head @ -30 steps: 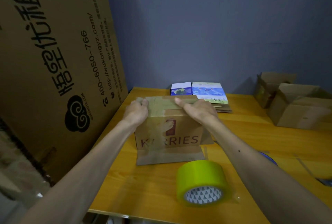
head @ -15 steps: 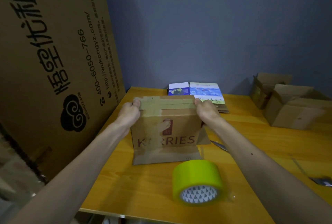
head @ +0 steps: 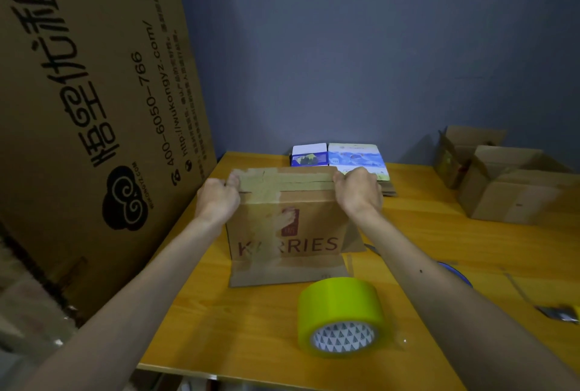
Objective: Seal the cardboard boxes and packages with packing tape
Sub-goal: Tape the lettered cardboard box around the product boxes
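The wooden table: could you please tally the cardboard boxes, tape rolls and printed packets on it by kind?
Cardboard boxes: 3, the KARRIES box and two open boxes at right
Tape rolls: 1, yellow-green
Printed packets: 2, a small packet and a larger packet
Total: 6

Small brown cardboard box (head: 288,233), front face: red capitals reading "K RRIES", the second letter hidden under tape. Above them is a small red emblem, too smudged to read. Large brown cardboard carton (head: 94,92) at left, printed sideways in black: 悟空优租, "400-6050-766", "http://wukongyz.com/", beside a cloud logo; the smaller lines are illegible.
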